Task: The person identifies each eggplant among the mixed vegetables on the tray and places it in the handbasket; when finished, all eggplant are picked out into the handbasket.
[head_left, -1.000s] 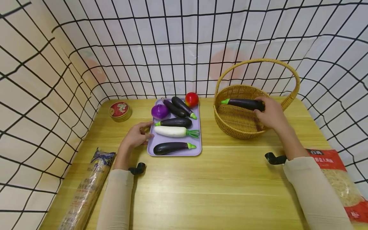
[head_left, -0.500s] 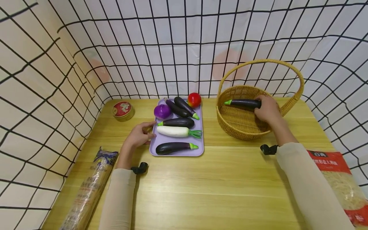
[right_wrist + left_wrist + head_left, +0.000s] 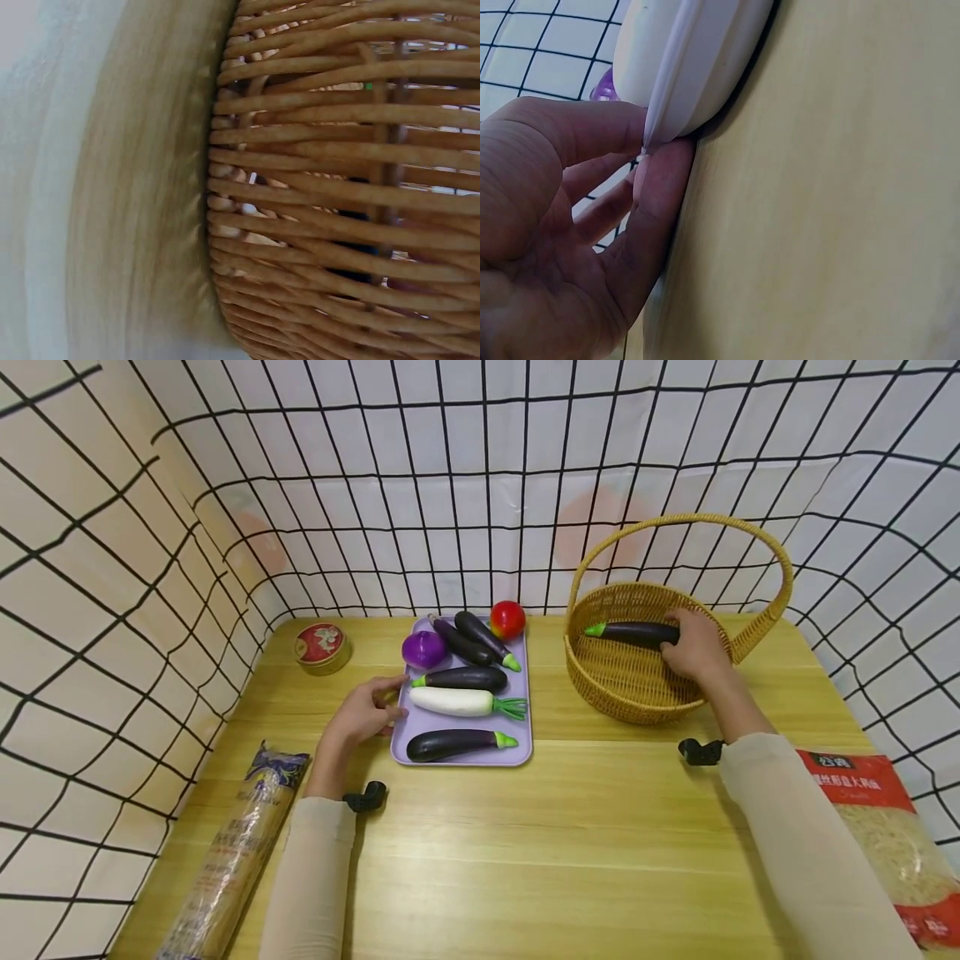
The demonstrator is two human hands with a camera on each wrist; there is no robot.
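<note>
In the head view my left hand (image 3: 362,714) is at the left edge of a lilac tray (image 3: 420,722). The left wrist view shows thumb and finger pinching the rim of the tray (image 3: 709,71). On it lie several dark eggplants (image 3: 457,743), a white radish (image 3: 452,701), a purple onion (image 3: 424,649) and a red round fruit (image 3: 507,620). My right hand (image 3: 696,647), inside the wicker basket (image 3: 622,695), grips the blunt end of an eggplant (image 3: 636,633), its green stem pointing left. In the right wrist view the weave of the basket (image 3: 322,157) hides that hand.
The basket's tall handle (image 3: 678,520) arches over the right hand. A round red tin (image 3: 321,647) stands at the back left. A long noodle packet (image 3: 232,852) lies by the left arm, a red pasta bag (image 3: 873,827) by the right. Black wire grid (image 3: 487,485) surrounds the table.
My right hand has lowered the eggplant slightly deeper into the basket. The left hand stays at the tray's edge. The whole head view has shifted slightly.
</note>
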